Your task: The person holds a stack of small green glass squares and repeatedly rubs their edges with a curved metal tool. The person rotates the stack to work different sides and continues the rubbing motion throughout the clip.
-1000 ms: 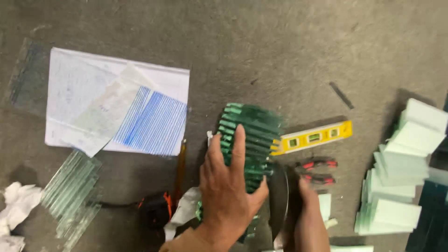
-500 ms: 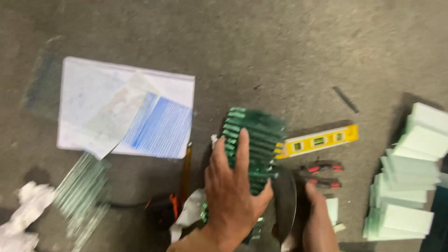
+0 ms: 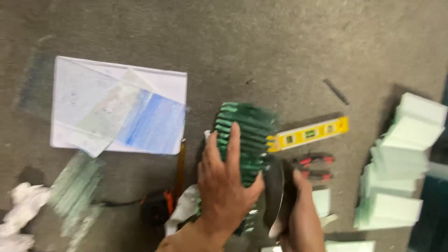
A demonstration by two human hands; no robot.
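My left hand (image 3: 224, 186) lies flat, fingers spread, on top of a fanned stack of green-edged glass pieces (image 3: 245, 128) on the grey floor. My right hand (image 3: 301, 210) sits just right of the stack, against a dark round object (image 3: 274, 191) standing on edge; its grip is partly hidden. Red-handled pliers (image 3: 315, 168) lie beside my right hand, and a yellow spirit level (image 3: 310, 134) lies just beyond the stack.
White paper sheets with blue shading (image 3: 119, 109) lie at left. Loose glass strips (image 3: 77, 191) and a white rag (image 3: 21, 212) sit at lower left. Stacked pale green glass blocks (image 3: 403, 163) stand at right. A dark pencil-like stick (image 3: 336, 91) lies farther off.
The view has drifted slightly, so everything sits a little further right and lower. My left hand stays pressed on the glass stack; my right hand remains beside it.
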